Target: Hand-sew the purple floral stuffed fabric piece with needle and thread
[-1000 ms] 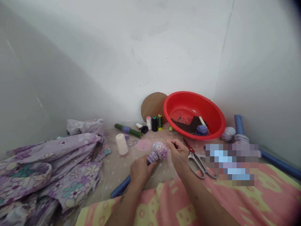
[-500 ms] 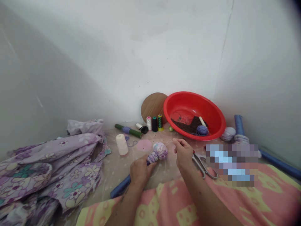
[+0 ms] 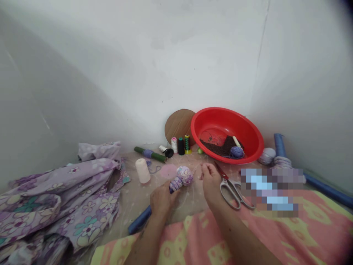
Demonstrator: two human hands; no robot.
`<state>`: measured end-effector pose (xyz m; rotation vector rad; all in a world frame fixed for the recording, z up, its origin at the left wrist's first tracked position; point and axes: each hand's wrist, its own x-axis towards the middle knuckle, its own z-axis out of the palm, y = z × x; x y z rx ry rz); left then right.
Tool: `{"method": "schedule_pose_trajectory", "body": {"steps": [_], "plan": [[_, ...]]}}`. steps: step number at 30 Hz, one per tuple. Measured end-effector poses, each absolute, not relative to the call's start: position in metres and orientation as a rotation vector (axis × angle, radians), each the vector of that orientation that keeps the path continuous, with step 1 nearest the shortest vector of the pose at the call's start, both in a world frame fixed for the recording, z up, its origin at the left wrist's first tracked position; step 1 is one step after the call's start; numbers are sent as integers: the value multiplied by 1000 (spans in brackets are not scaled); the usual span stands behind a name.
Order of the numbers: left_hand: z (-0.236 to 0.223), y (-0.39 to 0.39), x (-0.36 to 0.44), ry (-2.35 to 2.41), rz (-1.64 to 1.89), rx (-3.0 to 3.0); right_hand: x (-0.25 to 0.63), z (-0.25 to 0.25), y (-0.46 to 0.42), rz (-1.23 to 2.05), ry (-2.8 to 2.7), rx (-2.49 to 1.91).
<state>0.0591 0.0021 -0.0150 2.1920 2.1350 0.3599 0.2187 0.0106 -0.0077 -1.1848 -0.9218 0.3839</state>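
Left hand (image 3: pixel 160 200) grips blue stick (image 3: pixel 139 220), likely steadying wrapped ball (image 3: pixel 184 175) just beyond its fingers; right hand (image 3: pixel 211 183) pinches, contents unclear.

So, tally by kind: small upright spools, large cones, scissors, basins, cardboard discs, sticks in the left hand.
Small upright thread spools (white, black, patterned yellow-based): 3
Large white thread cone: 1
Red-and-grey scissors: 1
Round red basin: 1
Round brown cardboard disc: 1
Blue stick with floral fabric-ball end, in left hand: 1
Total: 8

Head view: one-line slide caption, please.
Left grip on a floral-tipped blue rod; right grip beside scissors, red basin behind.
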Motion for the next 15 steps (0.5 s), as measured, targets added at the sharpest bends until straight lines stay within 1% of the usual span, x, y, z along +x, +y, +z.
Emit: {"method": "schedule_pose_trajectory", "body": {"steps": [8,15], "plan": [[-14,4,53,2133,309,2227,179,-33,6,586,-1432,-1365],[-17,9,48,2102,337,2232,183,-40,7,593,-1566,-1516]]}}
